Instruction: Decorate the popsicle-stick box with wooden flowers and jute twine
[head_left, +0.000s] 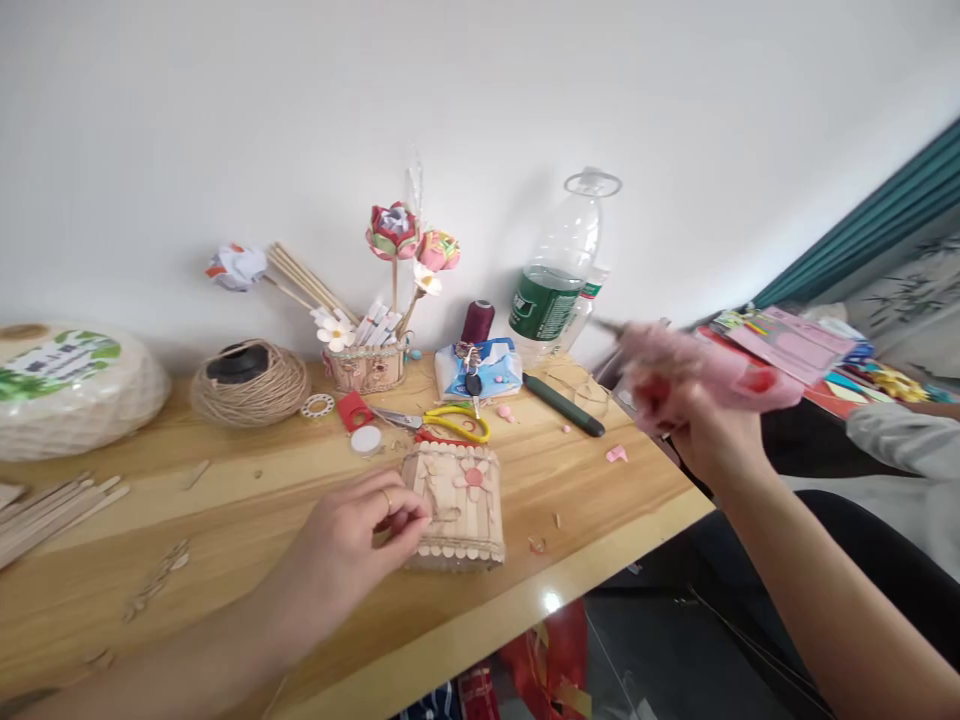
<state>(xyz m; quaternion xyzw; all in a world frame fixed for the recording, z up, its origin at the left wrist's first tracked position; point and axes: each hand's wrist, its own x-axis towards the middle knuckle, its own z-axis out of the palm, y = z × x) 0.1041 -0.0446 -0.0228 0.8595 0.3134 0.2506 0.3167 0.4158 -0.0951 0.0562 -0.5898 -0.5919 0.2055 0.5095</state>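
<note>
My right hand [709,430] is wrapped round a pink glue gun [720,365], raised over the table's right edge and blurred by motion. The gun's dark nozzle points left, towards the bottles. Thumb and fingers of my left hand [367,520] pinch the end of a short piece of twine [448,514]. That twine curls across the front of a small craft-stick box [465,500] with scalloped edges. A flower with a pink centre [475,478] decorates the box's upper right. Just behind the box are yellow-handled scissors [457,424].
Along the wall stand a twine ball [251,385], a decorated flower holder [367,368], a wipes packet [480,372] and a large plastic bottle [559,270]. Craft sticks [60,515] lie at left. A dark green pen-like tool [564,405] lies right of the packet. Another person's sleeve [900,440] shows at right.
</note>
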